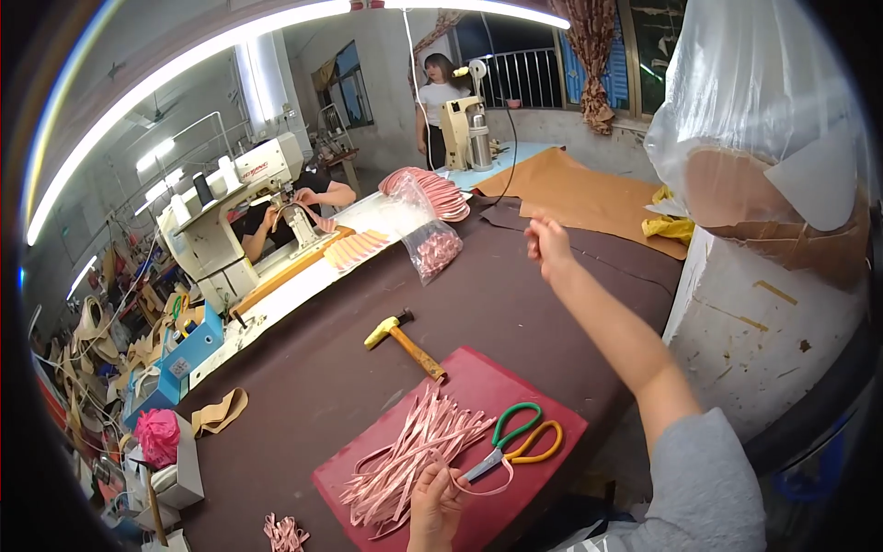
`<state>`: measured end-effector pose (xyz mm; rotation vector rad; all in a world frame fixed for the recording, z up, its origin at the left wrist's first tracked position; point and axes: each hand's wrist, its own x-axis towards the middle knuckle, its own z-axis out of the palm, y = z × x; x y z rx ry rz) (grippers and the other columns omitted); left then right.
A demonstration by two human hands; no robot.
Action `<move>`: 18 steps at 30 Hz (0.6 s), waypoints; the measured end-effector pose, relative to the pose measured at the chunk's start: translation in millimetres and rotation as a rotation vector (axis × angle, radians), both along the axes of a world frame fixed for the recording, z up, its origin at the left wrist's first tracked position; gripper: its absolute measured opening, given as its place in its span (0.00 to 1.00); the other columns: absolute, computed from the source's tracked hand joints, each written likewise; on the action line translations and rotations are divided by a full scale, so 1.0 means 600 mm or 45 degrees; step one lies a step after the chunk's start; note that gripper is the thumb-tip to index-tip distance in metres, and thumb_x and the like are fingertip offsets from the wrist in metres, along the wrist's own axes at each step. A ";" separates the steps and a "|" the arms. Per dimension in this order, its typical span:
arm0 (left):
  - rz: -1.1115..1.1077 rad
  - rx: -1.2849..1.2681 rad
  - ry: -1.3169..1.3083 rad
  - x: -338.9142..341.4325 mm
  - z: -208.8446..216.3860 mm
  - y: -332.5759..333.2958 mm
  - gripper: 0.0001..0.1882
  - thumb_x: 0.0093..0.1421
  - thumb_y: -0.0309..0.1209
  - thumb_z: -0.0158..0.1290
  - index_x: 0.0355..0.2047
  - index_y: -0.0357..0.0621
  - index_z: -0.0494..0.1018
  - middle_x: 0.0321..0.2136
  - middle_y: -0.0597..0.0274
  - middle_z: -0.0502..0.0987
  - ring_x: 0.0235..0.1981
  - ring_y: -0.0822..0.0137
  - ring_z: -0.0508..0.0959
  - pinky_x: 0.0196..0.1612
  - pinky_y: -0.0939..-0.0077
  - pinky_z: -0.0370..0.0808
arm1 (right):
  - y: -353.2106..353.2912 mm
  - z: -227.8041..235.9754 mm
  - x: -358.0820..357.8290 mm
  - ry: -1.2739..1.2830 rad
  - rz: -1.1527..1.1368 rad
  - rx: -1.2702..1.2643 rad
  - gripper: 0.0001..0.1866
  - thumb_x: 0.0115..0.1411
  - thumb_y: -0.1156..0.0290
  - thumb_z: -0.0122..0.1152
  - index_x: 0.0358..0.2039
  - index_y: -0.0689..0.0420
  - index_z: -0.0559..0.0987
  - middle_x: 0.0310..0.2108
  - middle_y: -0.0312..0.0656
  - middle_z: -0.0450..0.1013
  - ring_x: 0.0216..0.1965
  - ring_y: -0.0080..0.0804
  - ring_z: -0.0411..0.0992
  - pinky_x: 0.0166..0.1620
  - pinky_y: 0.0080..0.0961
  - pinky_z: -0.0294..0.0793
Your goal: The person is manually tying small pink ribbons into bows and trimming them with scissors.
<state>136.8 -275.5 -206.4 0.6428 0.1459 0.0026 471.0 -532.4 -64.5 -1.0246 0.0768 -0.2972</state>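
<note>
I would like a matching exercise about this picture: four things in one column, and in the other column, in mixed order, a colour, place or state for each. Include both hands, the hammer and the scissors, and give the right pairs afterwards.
Column one
1. Hammer
2. Left hand
3. Scissors
4. Right hand

Column two
A. Held out well beyond the red mat
B. One green handle loop, one orange
C. Wooden handle, yellow and dark head
D. Holding a thin pink strip

Right pairs: 1-C, 2-D, 3-B, 4-A
</note>
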 end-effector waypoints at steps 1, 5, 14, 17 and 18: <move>-0.045 -0.096 -0.047 0.001 -0.005 0.006 0.10 0.60 0.23 0.55 0.42 0.40 0.69 0.32 0.54 0.79 0.31 0.64 0.81 0.39 0.77 0.79 | -0.010 0.017 0.023 0.029 -0.046 0.023 0.13 0.62 0.72 0.50 0.47 0.50 0.70 0.25 0.34 0.71 0.16 0.16 0.58 0.17 0.14 0.54; -0.035 -0.093 -0.064 -0.006 -0.002 0.002 0.08 0.61 0.24 0.53 0.41 0.40 0.69 0.31 0.53 0.79 0.30 0.64 0.81 0.37 0.77 0.79 | -0.044 0.055 0.090 0.038 -0.341 -0.153 0.18 0.61 0.72 0.49 0.52 0.52 0.68 0.29 0.36 0.72 0.16 0.18 0.59 0.17 0.15 0.56; -0.030 -0.050 0.015 -0.012 0.024 -0.003 0.09 0.62 0.23 0.52 0.42 0.39 0.69 0.31 0.54 0.79 0.29 0.65 0.81 0.35 0.80 0.79 | -0.100 0.110 0.171 0.149 -0.490 -0.776 0.30 0.62 0.68 0.47 0.65 0.52 0.59 0.26 0.38 0.76 0.17 0.20 0.63 0.18 0.18 0.57; -0.006 -0.043 0.066 -0.015 0.044 0.000 0.09 0.62 0.23 0.52 0.43 0.39 0.69 0.31 0.54 0.79 0.28 0.65 0.81 0.34 0.81 0.79 | -0.072 0.133 0.162 0.200 -0.463 -0.886 0.30 0.62 0.68 0.47 0.65 0.53 0.58 0.25 0.37 0.76 0.16 0.21 0.65 0.19 0.18 0.61; 0.001 -0.045 0.060 -0.015 0.045 0.002 0.09 0.62 0.23 0.52 0.43 0.38 0.69 0.31 0.54 0.79 0.28 0.65 0.81 0.34 0.81 0.79 | -0.069 0.140 0.165 0.198 -0.457 -0.925 0.31 0.62 0.68 0.47 0.66 0.54 0.57 0.25 0.37 0.76 0.16 0.21 0.65 0.19 0.19 0.62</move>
